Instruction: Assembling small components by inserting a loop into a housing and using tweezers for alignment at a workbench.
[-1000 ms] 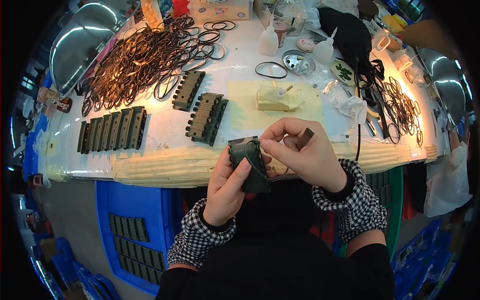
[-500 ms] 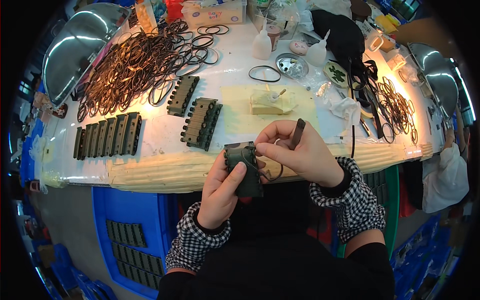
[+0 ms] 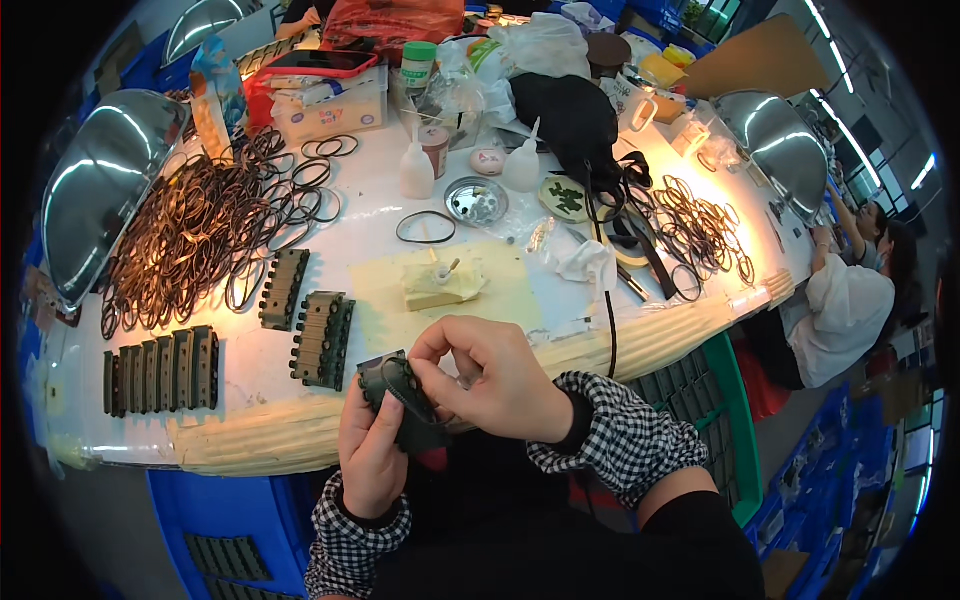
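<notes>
My left hand (image 3: pixel 372 450) grips a dark green ribbed track piece (image 3: pixel 420 432) at the table's front edge, thumb pressed on its face. A thin dark band (image 3: pixel 404 376) lies curved over the upper part of that piece. My right hand (image 3: pixel 495 385) is closed in a pinch at the piece's upper right edge, by the band; its fingertips partly hide what they grip. On the table to the left rest more green track sections: a wide one (image 3: pixel 163 372), a middle one (image 3: pixel 322 340) and a small one (image 3: pixel 283 290).
A heap of dark bands (image 3: pixel 190 240) lies back left, a smaller heap (image 3: pixel 700 225) right. Metal lamp shades (image 3: pixel 100 190) flank the table. A yellow block (image 3: pixel 440 285), round metal dish (image 3: pixel 476 202) and white squeeze bottles (image 3: pixel 417 168) stand ahead. Below are blue (image 3: pixel 215 495) and green (image 3: pixel 745 450) crates.
The view has swung up and to the right, so the table appears lower and further left. The band's loose loop and dark strip by my right hand no longer show.
</notes>
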`<state>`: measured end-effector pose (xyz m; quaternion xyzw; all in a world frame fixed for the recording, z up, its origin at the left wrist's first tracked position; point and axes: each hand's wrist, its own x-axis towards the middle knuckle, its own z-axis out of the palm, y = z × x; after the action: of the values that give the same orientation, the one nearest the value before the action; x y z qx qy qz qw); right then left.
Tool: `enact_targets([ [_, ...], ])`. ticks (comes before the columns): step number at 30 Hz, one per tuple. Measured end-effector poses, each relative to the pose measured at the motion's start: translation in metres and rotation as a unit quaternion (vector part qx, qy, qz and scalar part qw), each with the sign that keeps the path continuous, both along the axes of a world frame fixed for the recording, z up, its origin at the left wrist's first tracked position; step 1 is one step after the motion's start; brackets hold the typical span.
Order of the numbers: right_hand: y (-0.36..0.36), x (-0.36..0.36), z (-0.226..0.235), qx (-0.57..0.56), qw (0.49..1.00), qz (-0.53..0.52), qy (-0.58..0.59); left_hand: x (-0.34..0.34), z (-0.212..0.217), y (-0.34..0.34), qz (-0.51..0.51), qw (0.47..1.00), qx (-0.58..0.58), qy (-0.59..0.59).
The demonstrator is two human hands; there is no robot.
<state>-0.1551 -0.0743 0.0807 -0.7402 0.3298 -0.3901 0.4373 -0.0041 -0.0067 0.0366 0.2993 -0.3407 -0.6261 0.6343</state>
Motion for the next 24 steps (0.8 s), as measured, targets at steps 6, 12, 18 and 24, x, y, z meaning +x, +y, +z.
enact_targets([
  [6, -0.003, 0.005, -0.006, 0.066, 0.997, -0.023, -0.014, 0.007, -0.004, -0.009, -0.005, 1.0, -0.007, 0.011],
  [12, 0.0, 0.02, -0.023, -0.166, 0.982, -0.088, -0.007, 0.008, -0.009, -0.011, 0.025, 0.999, 0.016, 0.039],
  [18, 0.0, 0.02, -0.016, -0.052, 0.997, -0.053, -0.005, 0.012, -0.014, -0.01, 0.015, 0.998, 0.024, 0.058],
  [24, -0.001, 0.019, -0.019, -0.028, 0.998, -0.059, -0.008, 0.017, -0.021, -0.013, -0.015, 0.993, 0.016, 0.113],
])
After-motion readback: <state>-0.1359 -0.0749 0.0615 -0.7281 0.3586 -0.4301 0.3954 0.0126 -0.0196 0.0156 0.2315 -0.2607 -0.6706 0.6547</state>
